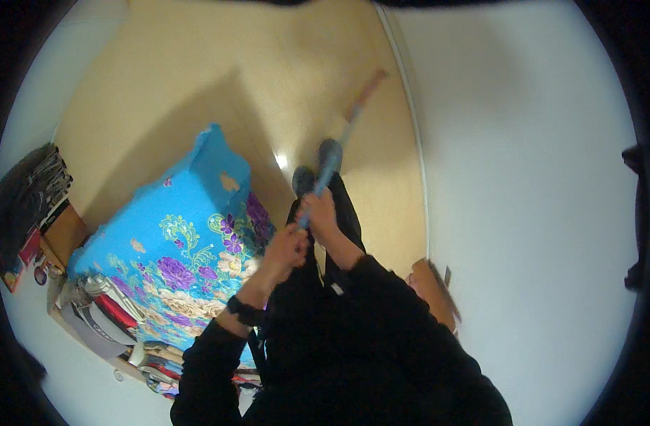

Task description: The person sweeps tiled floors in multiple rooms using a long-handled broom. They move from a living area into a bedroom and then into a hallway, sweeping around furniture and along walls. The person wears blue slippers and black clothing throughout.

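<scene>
Fingers of both hands are curled tight around 1 long blue handle (337,153): the right hand (319,211) grips it higher and the left hand (288,247) just below, the shaft slanting toward 1 o'clock over the tan floor (197,64), its far end blurred beside the white wall (524,177). At 9 o'clock from the hands lies a bright blue flowered bedcover (176,241). Beyond it, at 8 o'clock, folded clothes (101,305) are stacked, with an open brown cardboard box (62,238) further out; its contents cannot be made out.

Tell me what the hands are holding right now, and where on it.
Both the left hand and the right hand grip the near upper end of a long blue-handled broom or mop stick.
</scene>
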Action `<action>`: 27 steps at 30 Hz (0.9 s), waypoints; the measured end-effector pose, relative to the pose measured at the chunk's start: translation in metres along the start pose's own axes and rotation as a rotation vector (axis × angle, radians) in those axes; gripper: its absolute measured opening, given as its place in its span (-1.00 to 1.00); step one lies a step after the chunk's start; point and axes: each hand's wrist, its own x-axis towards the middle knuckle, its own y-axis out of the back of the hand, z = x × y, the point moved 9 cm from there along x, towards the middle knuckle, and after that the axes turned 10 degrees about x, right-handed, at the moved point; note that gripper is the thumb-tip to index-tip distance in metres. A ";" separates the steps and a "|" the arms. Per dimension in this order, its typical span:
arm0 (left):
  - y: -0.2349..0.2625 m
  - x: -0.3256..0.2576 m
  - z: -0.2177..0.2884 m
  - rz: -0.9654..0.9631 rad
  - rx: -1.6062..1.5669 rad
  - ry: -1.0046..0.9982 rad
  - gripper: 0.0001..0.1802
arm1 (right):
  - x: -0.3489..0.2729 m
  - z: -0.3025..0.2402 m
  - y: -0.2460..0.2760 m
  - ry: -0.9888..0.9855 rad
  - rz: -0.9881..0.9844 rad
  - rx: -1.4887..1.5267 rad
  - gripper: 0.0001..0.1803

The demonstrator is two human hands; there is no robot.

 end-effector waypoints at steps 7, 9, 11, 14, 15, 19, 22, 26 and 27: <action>-0.068 0.083 -0.005 -0.137 -0.221 0.456 -0.90 | 0.064 -0.022 0.108 -0.271 0.313 -0.003 -0.90; -0.025 0.095 0.025 -0.101 -0.296 0.343 -0.89 | 0.103 -0.016 0.054 -0.285 0.149 -0.077 -0.88; 0.028 0.095 0.065 -0.085 -0.397 0.215 -0.87 | 0.134 -0.011 -0.017 -0.288 0.062 -0.210 -0.89; 0.100 0.075 0.113 0.116 -0.513 0.136 -0.89 | 0.155 0.000 -0.142 -0.264 -0.118 -0.306 -0.80; 0.121 0.069 0.128 0.203 -0.568 0.111 -0.91 | 0.165 -0.007 -0.192 -0.123 -0.267 -0.615 -0.76; 0.152 0.053 0.171 0.244 -0.507 0.036 -0.94 | 0.156 -0.016 -0.268 -0.144 -0.262 -0.576 -0.70; 0.131 0.040 0.171 0.185 -0.350 0.032 -0.94 | 0.125 -0.039 -0.249 -0.072 -0.172 -0.288 -0.74; 0.076 0.049 0.151 -0.030 -0.228 0.169 -0.89 | 0.096 -0.067 -0.140 -0.025 0.257 -0.271 -0.80; 0.061 0.062 0.143 -0.072 -0.298 0.259 -0.88 | 0.100 -0.073 -0.120 -0.034 0.272 -0.229 -0.86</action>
